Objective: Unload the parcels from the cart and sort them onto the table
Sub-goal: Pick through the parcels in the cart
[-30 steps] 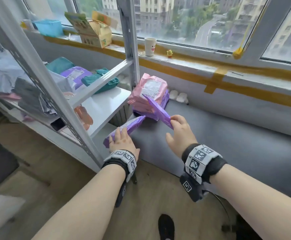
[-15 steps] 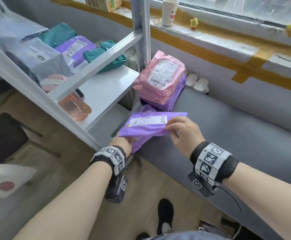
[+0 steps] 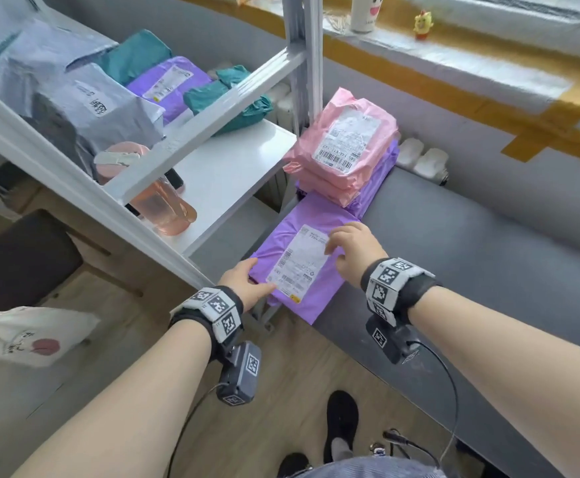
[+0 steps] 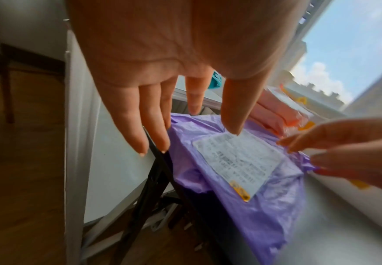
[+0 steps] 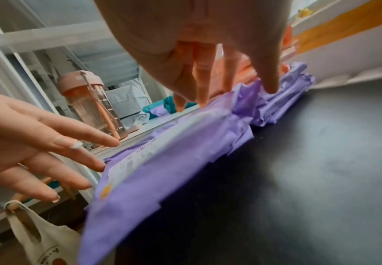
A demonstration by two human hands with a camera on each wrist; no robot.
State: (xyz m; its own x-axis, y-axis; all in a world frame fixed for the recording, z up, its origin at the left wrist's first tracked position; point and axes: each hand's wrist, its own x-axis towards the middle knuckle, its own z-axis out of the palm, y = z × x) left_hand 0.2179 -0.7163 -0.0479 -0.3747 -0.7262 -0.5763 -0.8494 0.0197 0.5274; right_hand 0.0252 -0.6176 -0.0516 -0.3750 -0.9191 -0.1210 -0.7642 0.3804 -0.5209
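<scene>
A purple parcel lies flat on the left end of the dark grey table, white label up, its near edge hanging over the table's front. My left hand is at its near left corner, fingers straight and spread. My right hand rests its straight fingertips on the parcel's right side beside the label. Neither hand grips it. Just behind stands a stack of pink parcels on purple ones. The white cart shelf to the left holds grey, purple and teal parcels.
A pink drinking bottle stands on the cart shelf near its front rail. A cream tote bag hangs low at the left. A paper cup and a small yellow toy sit on the windowsill. The table runs on to the right.
Half a second ago both hands held the purple parcel up above the table end. Now it lies flat, label up, and both hands have let go and opened over it.
</scene>
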